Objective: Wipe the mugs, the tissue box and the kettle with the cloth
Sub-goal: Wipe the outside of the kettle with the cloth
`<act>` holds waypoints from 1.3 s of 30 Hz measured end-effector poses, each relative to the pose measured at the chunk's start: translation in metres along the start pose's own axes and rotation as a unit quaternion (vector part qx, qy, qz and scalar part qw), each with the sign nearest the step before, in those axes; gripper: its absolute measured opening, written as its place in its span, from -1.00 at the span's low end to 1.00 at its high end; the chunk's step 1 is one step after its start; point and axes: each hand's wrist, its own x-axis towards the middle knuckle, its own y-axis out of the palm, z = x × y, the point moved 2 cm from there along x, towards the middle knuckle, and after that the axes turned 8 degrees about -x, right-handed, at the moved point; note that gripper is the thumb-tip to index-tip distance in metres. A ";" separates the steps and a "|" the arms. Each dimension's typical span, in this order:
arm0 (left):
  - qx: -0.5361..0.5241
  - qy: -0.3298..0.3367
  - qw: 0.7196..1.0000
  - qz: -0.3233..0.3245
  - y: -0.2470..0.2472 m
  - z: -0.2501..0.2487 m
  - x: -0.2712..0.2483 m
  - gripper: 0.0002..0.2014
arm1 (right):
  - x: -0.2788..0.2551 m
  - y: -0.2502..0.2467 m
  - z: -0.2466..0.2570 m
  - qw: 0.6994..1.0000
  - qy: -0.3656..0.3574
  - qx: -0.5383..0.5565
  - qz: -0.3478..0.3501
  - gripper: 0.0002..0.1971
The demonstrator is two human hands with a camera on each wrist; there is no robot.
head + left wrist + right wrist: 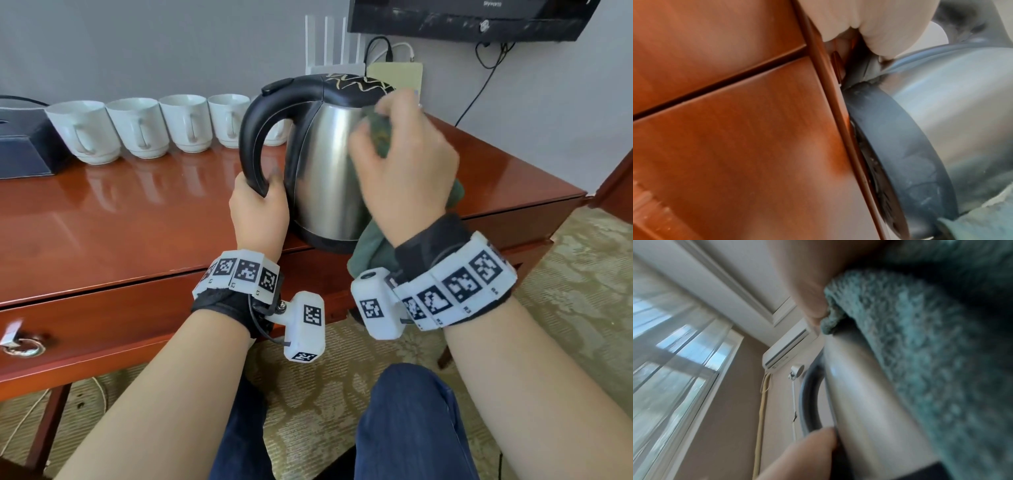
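kettle (325, 164) is the item in hand right now. it stands near the front edge of the desk (120, 233), steel body upright. left hand (258, 209) has its grip curled round the bottom of the black handle (253, 137), steadying it. right hand (404, 164) has its grip bunched round the green cloth (371, 253), pressing it against the right side of the kettle body up near the lid; the loose end of the cloth hangs below the wrist past the desk edge.

progress, as a judgement: kettle wipe is under way, not finished. only the right flank is covered by cloth at this moment. mugs (137, 126) sit in a neat row at the back of the desk, handles toward the camera, and the dark tissue box (24, 150) is at the far left. nothing in the frames tells whether those were wiped or not, so i'd count them as unknown. lid and handle of the kettle also unknown.

view differences:
- head view gives the whole layout: both hands, mugs, tissue box, wall cables and screen above.
- left wrist view shows the kettle's dark base ring (900, 146) right at the desk edge, plus a drawer seam on the desk front, which the head view doesn't show close up. a bit of cloth shows bottom right.
- right wrist view shows cloth pile lying flat on the steel, thumb on the cloth's edge, also a window and a wall air conditioner (789, 345), both outside the head view. it's motion-blurred.
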 end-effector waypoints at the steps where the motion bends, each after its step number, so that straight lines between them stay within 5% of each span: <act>1: 0.000 0.001 1.000 0.001 0.000 0.000 0.000 -0.70 | 0.002 -0.002 -0.009 0.999 0.038 0.010 -0.001 -0.84; 5: -0.005 -0.001 1.000 -0.003 0.000 0.000 0.000 -0.72 | -0.017 -0.006 -0.032 0.993 0.108 0.035 0.040 -0.91; 13: -0.004 -0.003 1.000 -0.002 -0.001 -0.002 -0.001 -0.71 | -0.022 -0.005 -0.005 0.999 -0.009 0.023 0.038 -0.81; 18: -0.008 -0.005 1.000 0.002 0.000 -0.001 -0.001 -0.71 | 0.016 -0.003 -0.027 0.991 0.096 0.056 0.079 -0.88; 22: -0.017 -0.011 1.000 0.012 0.001 0.000 0.000 -0.69 | -0.005 -0.003 -0.043 0.976 0.175 0.109 0.076 -0.90; 28: -0.043 -0.027 0.999 0.019 0.002 0.001 0.005 -0.72 | -0.067 -0.003 -0.023 0.981 0.135 0.109 0.091 -0.91; 32: -0.054 -0.038 0.998 0.017 0.002 0.000 0.003 -0.79 | -0.058 -0.002 -0.005 0.993 0.056 0.078 0.062 -0.86; 39: -0.055 -0.038 0.998 0.015 0.002 0.000 0.003 -0.77 | -0.038 -0.005 -0.034 0.976 0.163 0.141 0.039 -0.91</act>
